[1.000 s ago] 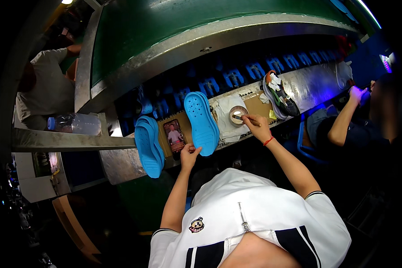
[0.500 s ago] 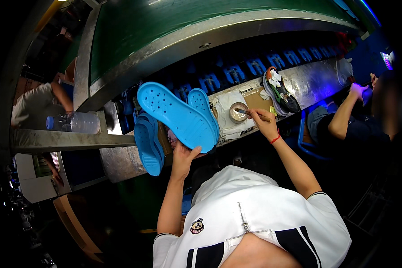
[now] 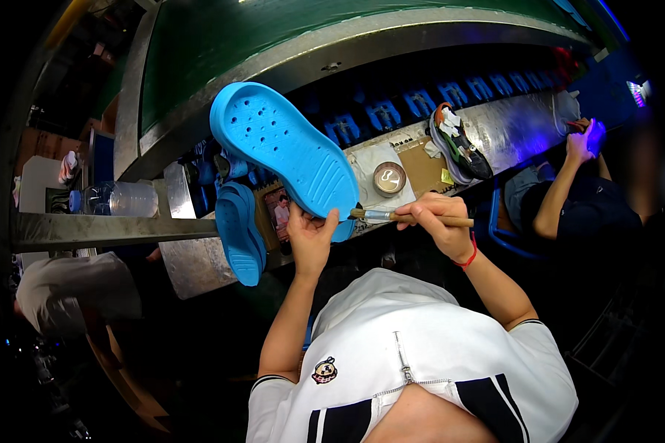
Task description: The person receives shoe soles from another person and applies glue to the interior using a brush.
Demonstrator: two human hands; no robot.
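While left hand (image 3: 312, 238) grips blue sole (image 3: 288, 151) upright, right hand (image 3: 440, 221) pinches brush (image 3: 406, 216) at its edge

Bright blue shoe sole (image 3: 288, 151) (dotted with holes); red wristband (image 3: 467, 256).

The scene is dim overall, with black vignetting round the whole fisheye rim. Light falls from above onto the blue shoe sole (image 3: 284, 151), which is bright and sharp. Right of the sole, the metal surface (image 3: 510, 133) carries a violet-blue glare. Below the sole, the space under the surface sinks into deep shadow. Straight edges bow strongly toward the rim, where detail turns soft.
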